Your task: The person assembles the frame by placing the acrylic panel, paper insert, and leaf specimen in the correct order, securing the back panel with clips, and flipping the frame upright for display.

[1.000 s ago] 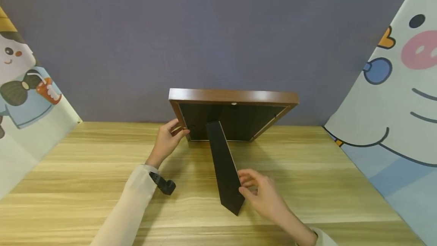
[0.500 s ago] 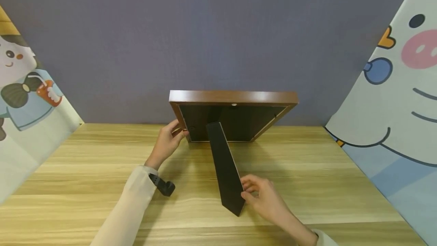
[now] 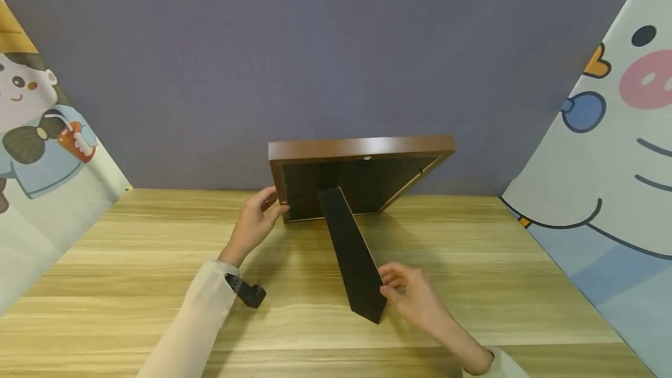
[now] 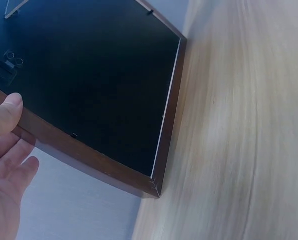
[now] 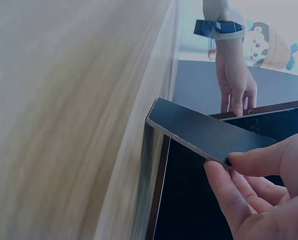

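A brown-rimmed picture frame (image 3: 362,148) stands tilted on the table with its black back (image 4: 99,75) toward me. From that back a black easel leg (image 3: 350,255) slants down to the tabletop. My left hand (image 3: 253,223) grips the frame's left side, thumb on the back edge and fingers behind the rim, as the left wrist view shows. My right hand (image 3: 415,296) pinches the right edge of the easel leg near its lower end, thumb on one face and fingers (image 5: 226,192) on the other. The picture side of the frame is hidden.
The wood-grain table (image 3: 131,284) ends at a grey-purple back wall (image 3: 336,63). Side panels with cartoon prints rise at the left (image 3: 47,133) and right (image 3: 619,150). A black wrist strap with a small device (image 3: 247,291) is on the left sleeve.
The frame has turned slightly, its left side coming nearer and its right side going back. The easel leg's lower end and my right hand have shifted a little to the right.
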The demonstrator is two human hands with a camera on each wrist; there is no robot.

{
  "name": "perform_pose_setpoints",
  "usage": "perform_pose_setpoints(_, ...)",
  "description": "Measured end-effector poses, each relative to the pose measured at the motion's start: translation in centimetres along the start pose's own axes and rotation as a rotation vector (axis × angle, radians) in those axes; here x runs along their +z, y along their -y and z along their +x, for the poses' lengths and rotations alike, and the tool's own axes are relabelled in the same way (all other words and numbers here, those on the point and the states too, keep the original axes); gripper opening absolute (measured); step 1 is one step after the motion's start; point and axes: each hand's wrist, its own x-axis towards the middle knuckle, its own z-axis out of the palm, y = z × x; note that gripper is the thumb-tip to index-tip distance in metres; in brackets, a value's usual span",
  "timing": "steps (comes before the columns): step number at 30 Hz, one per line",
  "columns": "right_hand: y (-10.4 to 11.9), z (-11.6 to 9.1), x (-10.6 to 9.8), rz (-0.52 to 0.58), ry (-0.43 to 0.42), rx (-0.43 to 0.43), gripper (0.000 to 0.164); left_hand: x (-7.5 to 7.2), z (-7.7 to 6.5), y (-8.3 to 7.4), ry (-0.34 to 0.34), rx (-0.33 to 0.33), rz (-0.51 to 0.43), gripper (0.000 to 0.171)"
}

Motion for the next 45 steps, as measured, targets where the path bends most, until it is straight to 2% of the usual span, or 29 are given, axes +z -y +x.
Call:
perform_pose_setpoints(17, -1.0, 0.7, -0.6, 0.005, -0.038, 0.008, 0.018, -0.3, -1.0, -0.7, -0.037, 0.025, 0.11, 0.042)
perform_pose_setpoints(32, -1.5, 1.3, -1.0, -0.017, -0.093, 0.045, 0.016, -0.6, -1.8, -1.6, -0.055, 0.06, 0.134, 0.039)
perform_pose_setpoints(41, -2.1, 1.7, -1.4, -0.079, -0.134, 0.02, 0.015, -0.6, -2.2, -2.2, -0.071, 0.125, 0.139, 0.04)
perform_pose_setpoints(45, -2.3, 1.8, -1.7, -0.073, -0.158, 0.005, 0.016, -0.6, -2.5, -2.4, -0.078, 0.14, 0.139, 0.042)
